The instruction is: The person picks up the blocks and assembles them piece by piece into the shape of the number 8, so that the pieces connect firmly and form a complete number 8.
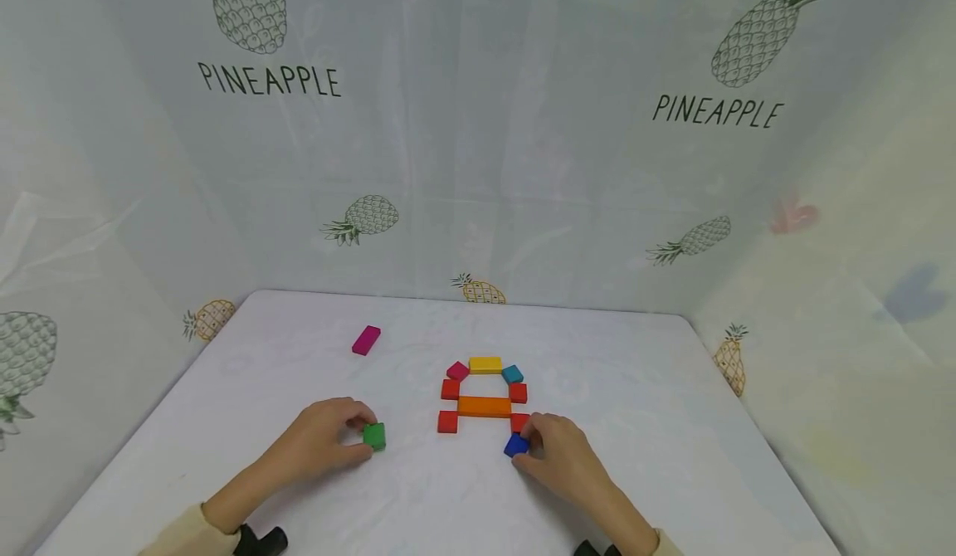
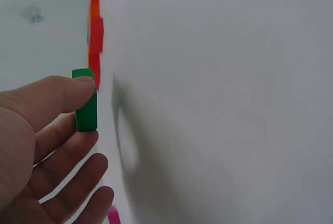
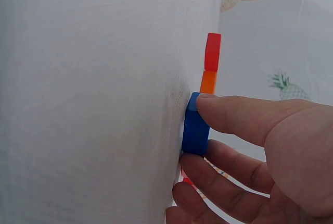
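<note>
My left hand [image 1: 324, 440] pinches a green block [image 2: 86, 101] between thumb and fingers, left of the block figure; a shadow shows below it in the left wrist view. My right hand [image 1: 558, 460] pinches a blue block [image 3: 196, 130] at the figure's lower right, just below a red block [image 1: 519, 422]. An orange block [image 1: 484, 407] forms the figure's crossbar, with red blocks at both ends. A yellow block [image 1: 485, 365] tops it, between a tilted pink-red block [image 1: 458, 371] and a tilted teal block [image 1: 512, 373].
A magenta block [image 1: 366, 340] lies apart on the white table [image 1: 620, 373], toward the back left. Curtains [image 1: 478, 124] printed with pineapples hang behind the table and along its sides.
</note>
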`<move>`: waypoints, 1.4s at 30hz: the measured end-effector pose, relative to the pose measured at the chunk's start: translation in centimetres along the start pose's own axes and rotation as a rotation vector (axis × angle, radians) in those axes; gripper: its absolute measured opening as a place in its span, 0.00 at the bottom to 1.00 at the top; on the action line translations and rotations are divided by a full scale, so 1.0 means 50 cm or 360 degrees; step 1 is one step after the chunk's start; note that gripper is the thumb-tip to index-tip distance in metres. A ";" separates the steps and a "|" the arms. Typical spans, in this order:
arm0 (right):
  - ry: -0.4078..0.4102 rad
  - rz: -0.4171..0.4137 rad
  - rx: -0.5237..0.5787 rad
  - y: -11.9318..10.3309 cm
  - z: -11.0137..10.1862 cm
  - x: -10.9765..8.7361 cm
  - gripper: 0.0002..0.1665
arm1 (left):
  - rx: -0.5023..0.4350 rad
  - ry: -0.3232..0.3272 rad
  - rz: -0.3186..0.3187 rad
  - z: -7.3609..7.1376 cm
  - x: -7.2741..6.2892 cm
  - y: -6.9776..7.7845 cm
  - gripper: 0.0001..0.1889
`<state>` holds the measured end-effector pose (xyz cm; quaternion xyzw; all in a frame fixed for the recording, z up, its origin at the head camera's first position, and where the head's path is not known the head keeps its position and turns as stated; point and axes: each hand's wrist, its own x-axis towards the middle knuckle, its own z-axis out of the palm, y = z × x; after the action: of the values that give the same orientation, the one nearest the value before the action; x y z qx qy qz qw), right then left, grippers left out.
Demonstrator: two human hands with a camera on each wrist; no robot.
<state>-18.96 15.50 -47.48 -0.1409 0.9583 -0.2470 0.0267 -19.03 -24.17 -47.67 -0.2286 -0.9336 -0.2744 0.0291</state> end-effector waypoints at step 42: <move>0.0006 -0.0015 0.0012 -0.002 -0.004 -0.004 0.16 | 0.0014 -0.0005 -0.0188 0.143 0.087 0.185 0.16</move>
<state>-18.78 15.58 -47.26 -0.1449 0.9568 -0.2510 0.0243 -18.33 -11.73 -48.36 -0.1733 -0.9467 -0.2713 0.0123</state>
